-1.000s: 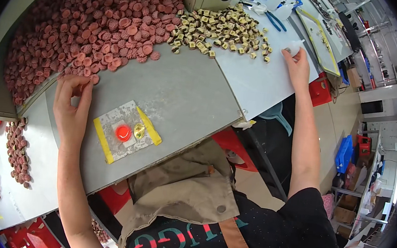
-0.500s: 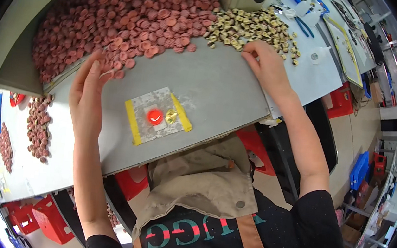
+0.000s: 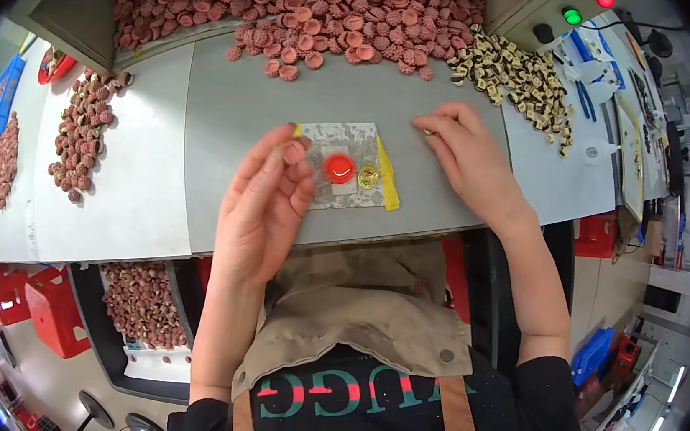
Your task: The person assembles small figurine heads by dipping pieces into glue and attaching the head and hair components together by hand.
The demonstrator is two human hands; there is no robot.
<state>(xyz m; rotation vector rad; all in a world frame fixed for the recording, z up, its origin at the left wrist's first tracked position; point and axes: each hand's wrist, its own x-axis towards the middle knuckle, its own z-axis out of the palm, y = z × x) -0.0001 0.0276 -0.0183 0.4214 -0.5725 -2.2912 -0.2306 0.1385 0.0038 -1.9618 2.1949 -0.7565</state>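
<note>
My left hand (image 3: 266, 207) is closed around a small pink raspberry-textured cup (image 3: 294, 152), held between thumb and fingers at the left edge of a speckled mat (image 3: 338, 133) with yellow tape. On that mat sit a shiny red disc (image 3: 339, 169) and, just right of it, a small gold-coloured round piece (image 3: 368, 176). To the right, my right hand (image 3: 478, 166) hovers over the grey work surface in a pinch. A tiny cream-and-dark piece (image 3: 428, 132) peeks out at its fingertips, mostly hidden.
A large heap of pink cups (image 3: 341, 13) fills the back. Cream-and-dark pieces (image 3: 514, 82) are piled at the back right, near pliers (image 3: 586, 102). Finished-looking pink-and-cream pieces (image 3: 82, 133) lie at left, with more in a dark drawer (image 3: 146, 304) below the table edge.
My left hand has left the pink heap and come to the mat with a pink cup. My right hand has drawn back from the cream-and-dark pile toward the mat. The view has shifted.
</note>
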